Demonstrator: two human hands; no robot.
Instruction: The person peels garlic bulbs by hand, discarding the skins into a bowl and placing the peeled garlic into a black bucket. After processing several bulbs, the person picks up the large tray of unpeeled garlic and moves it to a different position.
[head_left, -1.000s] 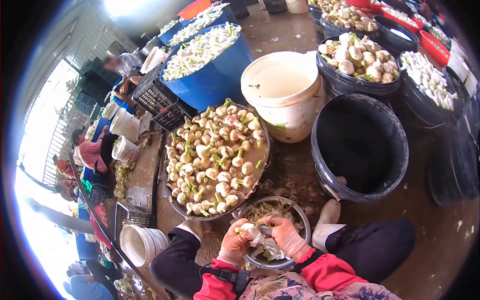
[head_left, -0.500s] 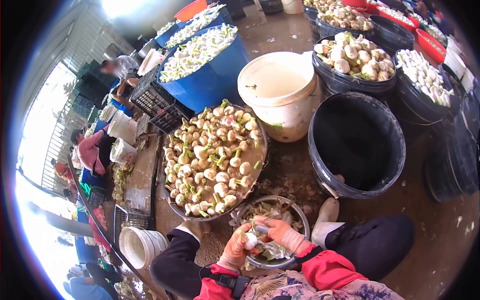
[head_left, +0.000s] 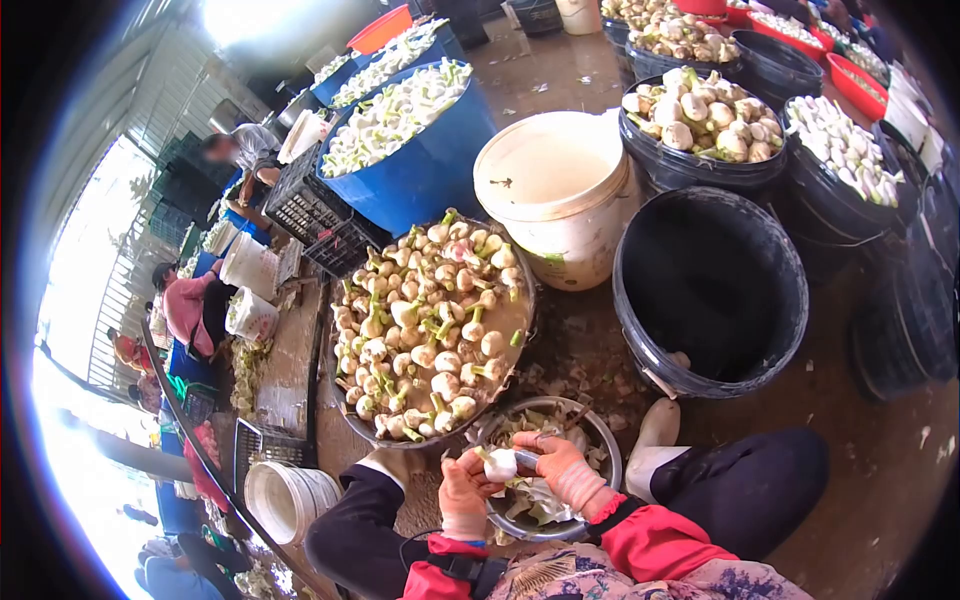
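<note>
My left hand point(head_left: 468, 490) is closed round a white garlic bulb point(head_left: 499, 464), its cut side and green stem end partly showing. In my right hand point(head_left: 562, 468) is a small knife point(head_left: 526, 459); only a short grey part of it is visible beside the bulb. Both hands look covered by orange gloves. They are above a metal bowl point(head_left: 612, 452) of peeled skins and leaf scraps point(head_left: 540, 505) between my legs. Just beyond stands a wide tub point(head_left: 345, 412) of unpeeled garlic bulbs point(head_left: 425, 325) in murky water.
A black bucket point(head_left: 640, 345) stands ahead right, beside a cream bucket point(head_left: 565, 235). Blue barrels point(head_left: 425, 145) and black tubs point(head_left: 700, 170) of garlic are farther back. A white bucket point(head_left: 320, 490) and black crate point(head_left: 265, 440) are left. Co-workers point(head_left: 185, 310) sit farther left.
The bulb has risen slightly and turned, showing more of its white side. My left hand has opened its grip a little and moved left; the view has shifted slightly.
</note>
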